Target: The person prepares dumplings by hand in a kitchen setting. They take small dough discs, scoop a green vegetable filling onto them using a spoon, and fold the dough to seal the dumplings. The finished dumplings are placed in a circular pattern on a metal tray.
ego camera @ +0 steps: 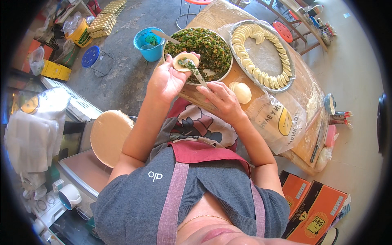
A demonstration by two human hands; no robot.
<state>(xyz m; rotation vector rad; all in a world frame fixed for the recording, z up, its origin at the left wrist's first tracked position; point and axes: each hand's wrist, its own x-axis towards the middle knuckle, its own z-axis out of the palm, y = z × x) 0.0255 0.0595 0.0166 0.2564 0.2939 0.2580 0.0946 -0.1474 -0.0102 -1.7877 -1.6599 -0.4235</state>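
Note:
A round dough wrapper (177, 62) rests across the fingers of my left hand (167, 81), with a little chopped green filling (185, 63) at its middle. My right hand (223, 99) grips a pale flat spatula (199, 76), its tip touching the filling on the wrapper. Behind both hands stands a wide round basin (211, 49) of chopped green and orange-brown filling, with a second utensil (165, 36) leaning in it at the far left. Close to my right hand, several dough wrappers (242, 92) lie overlapped on the wooden table (211, 15).
A round, plastic-lined tray (266, 59) holds a ring of folded dumplings (246, 58). A printed plastic bag (277, 122) hangs over the table's near edge. A knife (317, 147) lies at the right. A blue bucket (145, 53) stands left of the basin.

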